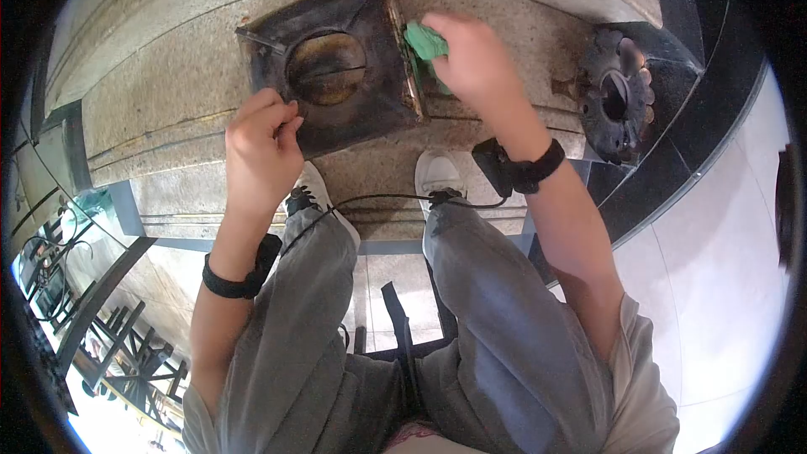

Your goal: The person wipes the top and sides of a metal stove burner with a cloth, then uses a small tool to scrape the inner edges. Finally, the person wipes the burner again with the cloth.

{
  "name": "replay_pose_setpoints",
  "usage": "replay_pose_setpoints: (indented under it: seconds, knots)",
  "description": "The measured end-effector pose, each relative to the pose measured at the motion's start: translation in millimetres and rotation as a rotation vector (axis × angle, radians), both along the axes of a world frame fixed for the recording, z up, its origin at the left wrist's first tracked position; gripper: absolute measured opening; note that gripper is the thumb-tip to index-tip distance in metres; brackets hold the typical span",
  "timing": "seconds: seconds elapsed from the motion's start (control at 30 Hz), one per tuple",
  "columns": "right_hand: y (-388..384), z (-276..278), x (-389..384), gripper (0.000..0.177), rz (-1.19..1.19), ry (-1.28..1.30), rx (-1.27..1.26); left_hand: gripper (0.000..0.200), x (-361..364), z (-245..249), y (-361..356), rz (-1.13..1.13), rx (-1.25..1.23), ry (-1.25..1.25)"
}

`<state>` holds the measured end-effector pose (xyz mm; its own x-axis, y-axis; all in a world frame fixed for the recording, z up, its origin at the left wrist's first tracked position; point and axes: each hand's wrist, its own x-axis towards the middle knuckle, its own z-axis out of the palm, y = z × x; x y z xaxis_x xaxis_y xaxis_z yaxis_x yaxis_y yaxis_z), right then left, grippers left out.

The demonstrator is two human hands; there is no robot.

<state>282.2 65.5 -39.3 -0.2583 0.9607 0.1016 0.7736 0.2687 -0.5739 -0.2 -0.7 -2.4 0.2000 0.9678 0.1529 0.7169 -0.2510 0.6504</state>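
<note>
A square, blackened metal plate point(353, 122) with a round opening in its middle stands at a slight tilt on the stone step. My left hand point(259, 143) is closed at its lower left corner, fingers curled in a pinch on the near edge. My right hand point(475, 55) grips a crumpled green cloth point(426, 41) and presses it against the plate's right side. Rusty, worn patches show along that side. Part of the cloth hangs below the fingers, and the palm hides the rest.
A dark, scalloped metal burner ring point(639, 105) lies at the right on the step. My white shoes point(437, 171) rest on the stone step point(160, 92) below the plate. A black cable point(378, 197) runs between my wrists. Black chairs or racks point(126, 345) stand at lower left.
</note>
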Motion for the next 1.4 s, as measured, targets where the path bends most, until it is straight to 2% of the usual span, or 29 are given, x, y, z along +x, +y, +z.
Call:
replay_pose_setpoints:
  seconds: [0.07,0.17,0.33,0.57,0.67,0.83,1.07,1.3,1.4]
  knots:
    - [-5,2,1,0.029,0.016,0.006,0.019,0.010,0,0,0,-0.008,0.014,0.023]
    - [-16,3,4,0.030,-0.001,0.103,-0.140,0.010,-1,0,-1,-0.003,0.004,0.019]
    - [-10,-1,4,0.029,0.021,0.074,-0.030,0.010,-1,-1,0,-0.021,0.039,0.031]
    - [-10,1,4,0.029,0.022,0.086,-0.081,0.012,2,2,-1,0.015,0.014,-0.003]
    - [-15,-1,5,0.029,0.038,0.162,-0.030,0.010,-2,0,-1,-0.016,0.015,0.004]
    - [-9,-1,1,0.032,-0.043,0.064,-0.087,0.010,-2,0,-1,-0.013,0.017,0.018]
    - [-13,-2,8,0.041,0.042,0.011,-0.069,0.009,-2,-1,-3,0.003,-0.002,-0.014]
    - [-8,-1,4,0.044,-0.044,-0.013,-0.149,0.009,-2,-2,-3,0.011,-0.020,0.028]
    - [-8,-4,4,0.046,-0.049,-0.009,-0.144,0.009,-3,-6,-3,-0.011,0.081,0.006]
